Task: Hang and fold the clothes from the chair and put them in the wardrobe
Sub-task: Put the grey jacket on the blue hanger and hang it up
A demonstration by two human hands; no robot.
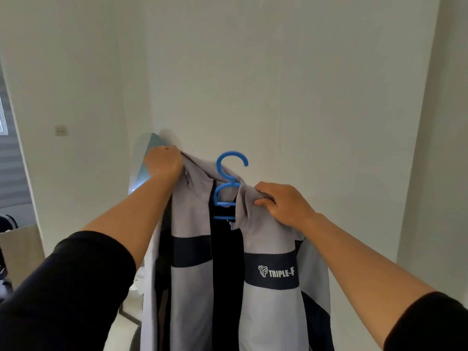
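A grey jacket point(268, 310) with a dark navy chest band and white "TRIPLE-F" lettering hangs open in front of me, held up at chest height. A blue plastic hanger point(226, 188) sits inside its collar, hook pointing up and free of any rail. My left hand point(163, 160) grips the jacket's left shoulder, raised higher. My right hand point(281, 203) pinches the fabric at the right shoulder, beside the hanger. The jacket's lower part runs out of view.
White walls fill the view ahead. A tall rounded mirror point(141, 168) leans in the corner behind the jacket. A light switch point(61, 130) is on the left wall. A wooden surface point(20, 247) and dark objects lie at the far left.
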